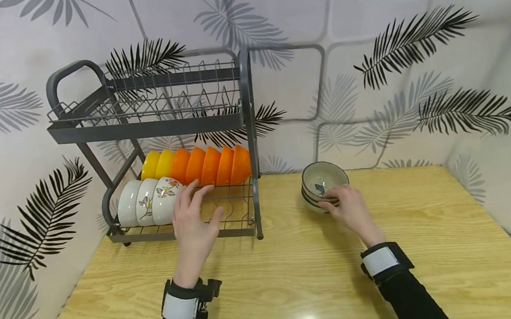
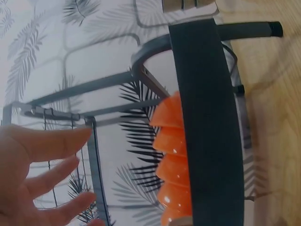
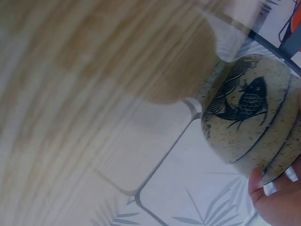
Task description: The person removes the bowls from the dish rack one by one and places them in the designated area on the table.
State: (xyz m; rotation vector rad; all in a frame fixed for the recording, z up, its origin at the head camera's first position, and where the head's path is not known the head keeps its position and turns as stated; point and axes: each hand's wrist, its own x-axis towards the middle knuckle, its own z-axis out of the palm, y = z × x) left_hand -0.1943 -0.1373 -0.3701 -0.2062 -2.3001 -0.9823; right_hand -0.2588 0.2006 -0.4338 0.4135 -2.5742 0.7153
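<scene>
My left hand (image 1: pixel 196 224) is in front of the dish rack (image 1: pixel 185 236), fingers spread and holding nothing. Just left of its fingertips, white flowered bowls (image 1: pixel 144 203) stand on edge in the lower tier, one partly covered by the hand. Toward the back of the table, my right hand (image 1: pixel 348 211) pinches the near rim of a speckled grey bowl (image 1: pixel 322 174), which tops a nested stack. A dark blue fish (image 3: pixel 253 103) decorates the outside of the stack in the right wrist view.
Behind the white bowls, a row of orange bowls (image 1: pixel 211 165) and yellow bowls (image 1: pixel 156 163) leans in the lower tier. The wire upper tier (image 1: pixel 161 102) overhangs them. A leaf-patterned wall (image 1: pixel 396 118) borders the back of the wooden table (image 1: pixel 423 226).
</scene>
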